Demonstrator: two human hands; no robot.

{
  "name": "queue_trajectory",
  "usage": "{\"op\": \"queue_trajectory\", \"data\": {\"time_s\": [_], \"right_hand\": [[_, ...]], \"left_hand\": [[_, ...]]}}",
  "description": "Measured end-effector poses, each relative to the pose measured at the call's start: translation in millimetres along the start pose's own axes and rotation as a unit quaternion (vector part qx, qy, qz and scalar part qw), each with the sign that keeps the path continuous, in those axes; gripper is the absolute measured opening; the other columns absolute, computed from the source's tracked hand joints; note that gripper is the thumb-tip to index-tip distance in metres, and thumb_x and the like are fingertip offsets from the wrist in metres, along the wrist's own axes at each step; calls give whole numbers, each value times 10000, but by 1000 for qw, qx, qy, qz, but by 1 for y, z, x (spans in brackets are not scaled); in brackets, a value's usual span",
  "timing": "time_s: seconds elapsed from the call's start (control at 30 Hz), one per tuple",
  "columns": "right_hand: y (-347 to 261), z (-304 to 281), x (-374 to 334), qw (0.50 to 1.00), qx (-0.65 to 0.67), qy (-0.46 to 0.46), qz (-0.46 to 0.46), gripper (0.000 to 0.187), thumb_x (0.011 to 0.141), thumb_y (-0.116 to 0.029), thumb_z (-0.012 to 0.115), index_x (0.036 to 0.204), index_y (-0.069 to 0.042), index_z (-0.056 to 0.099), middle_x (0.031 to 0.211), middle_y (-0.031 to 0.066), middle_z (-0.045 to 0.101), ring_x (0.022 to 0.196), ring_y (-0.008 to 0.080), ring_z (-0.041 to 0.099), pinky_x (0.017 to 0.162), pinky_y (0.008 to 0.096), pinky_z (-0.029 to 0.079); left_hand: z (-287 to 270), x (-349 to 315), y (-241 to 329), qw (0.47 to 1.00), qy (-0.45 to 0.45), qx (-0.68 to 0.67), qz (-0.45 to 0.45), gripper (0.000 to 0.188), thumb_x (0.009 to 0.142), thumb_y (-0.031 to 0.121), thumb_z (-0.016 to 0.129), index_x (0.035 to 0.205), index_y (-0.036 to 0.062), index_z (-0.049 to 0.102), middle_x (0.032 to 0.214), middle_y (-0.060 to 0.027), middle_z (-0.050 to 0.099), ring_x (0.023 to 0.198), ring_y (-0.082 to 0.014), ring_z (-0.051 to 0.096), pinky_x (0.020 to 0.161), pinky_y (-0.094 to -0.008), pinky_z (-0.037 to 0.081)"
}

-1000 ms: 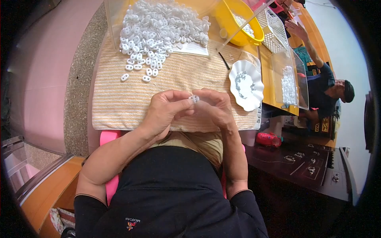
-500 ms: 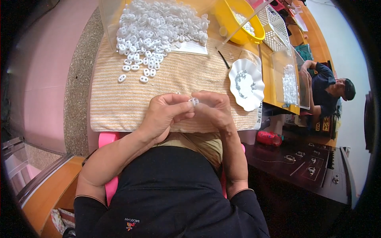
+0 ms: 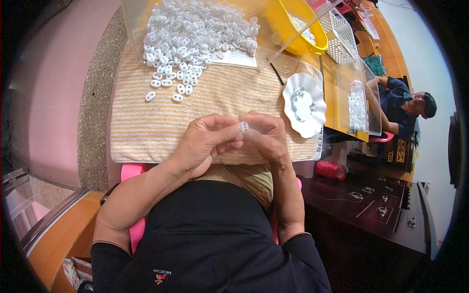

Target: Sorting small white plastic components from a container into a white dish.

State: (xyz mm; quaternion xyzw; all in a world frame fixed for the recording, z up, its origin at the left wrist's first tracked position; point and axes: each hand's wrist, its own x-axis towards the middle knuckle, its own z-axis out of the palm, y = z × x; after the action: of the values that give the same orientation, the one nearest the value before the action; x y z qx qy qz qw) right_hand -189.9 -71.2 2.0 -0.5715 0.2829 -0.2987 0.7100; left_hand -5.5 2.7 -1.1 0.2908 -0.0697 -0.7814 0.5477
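Observation:
Over the near part of a striped tan towel (image 3: pixel 161 134), my hands meet at a small white oval plastic piece with two holes (image 3: pixel 244 127). My left hand (image 3: pixel 210 141) pinches its left side between thumb and forefinger, the other fingers curled beneath. On the right side, the thumb and forefinger of my right hand (image 3: pixel 265 134) press against the same piece. Whatever else may be between the fingertips is hidden. A large heap of similar white two-hole pieces (image 3: pixel 195 34) lies beyond, with several strays on the towel. To the right stands a wavy-edged white dish (image 3: pixel 316 115) of tiny grey parts.
A clear plastic panel (image 3: pixel 128 24) borders the heap. Near the dish lies a thin black stick (image 3: pixel 277 74). Farther right are a yellow basin (image 3: pixel 283 41), a white perforated basket (image 3: pixel 340 41) and a clear bin (image 3: pixel 345 115) of white pieces. Another person (image 3: pixel 398 105) sits beyond the bin.
Both my hands and the white piece have shifted slightly to the right, and the piece now shows more of its face. The other person's arm and head have moved.

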Motion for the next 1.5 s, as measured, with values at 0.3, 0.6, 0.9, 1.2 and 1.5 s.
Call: {"op": "queue_trajectory", "data": {"time_s": [0.3, 0.6, 0.9, 1.2, 1.5], "right_hand": [[2, 1, -1, 999, -1, -29, -47, 251, 844, -5, 680, 1088, 43, 648, 927, 69, 594, 846, 117, 578, 739, 234, 465], [-2, 9, -2, 997, -10, -36, -73, 229, 835, -4, 685, 1057, 45, 659, 887, 71, 612, 800, 107, 584, 684, 215, 443], [-14, 18, -9, 995, -81, -11, -63, 194, 817, -11, 687, 1006, 36, 674, 869, 61, 610, 774, 107, 567, 675, 231, 432], [-32, 20, -7, 999, -4, -6, 54, 223, 805, -88, 711, 970, 51, 651, 864, 57, 596, 823, 132, 572, 724, 252, 438], [-36, 2, 0, 981, -91, 148, -86, 107, 876, -16, 657, 975, 16, 629, 862, 46, 635, 778, 113, 626, 680, 236, 514]], "left_hand": [[5, -4, 5, 999, -41, 12, -21, 118, 864, 86, 700, 952, 48, 631, 871, -54, 663, 781, -132, 652, 718, -252, 566], [5, -6, 6, 997, -70, 15, -15, 120, 861, 86, 703, 868, 49, 588, 819, -55, 648, 736, -138, 655, 701, -285, 584], [6, -7, 4, 996, -81, 30, 0, 106, 862, 71, 696, 844, 42, 596, 820, -68, 657, 734, -148, 656, 692, -291, 582], [4, -3, 5, 996, -72, 51, -7, 75, 864, 70, 693, 869, 37, 626, 850, -74, 674, 748, -140, 652, 693, -252, 561], [6, -2, 5, 997, -53, 56, 7, 90, 890, 111, 670, 904, 41, 615, 964, -89, 665, 787, -117, 638, 735, -263, 563]]}}
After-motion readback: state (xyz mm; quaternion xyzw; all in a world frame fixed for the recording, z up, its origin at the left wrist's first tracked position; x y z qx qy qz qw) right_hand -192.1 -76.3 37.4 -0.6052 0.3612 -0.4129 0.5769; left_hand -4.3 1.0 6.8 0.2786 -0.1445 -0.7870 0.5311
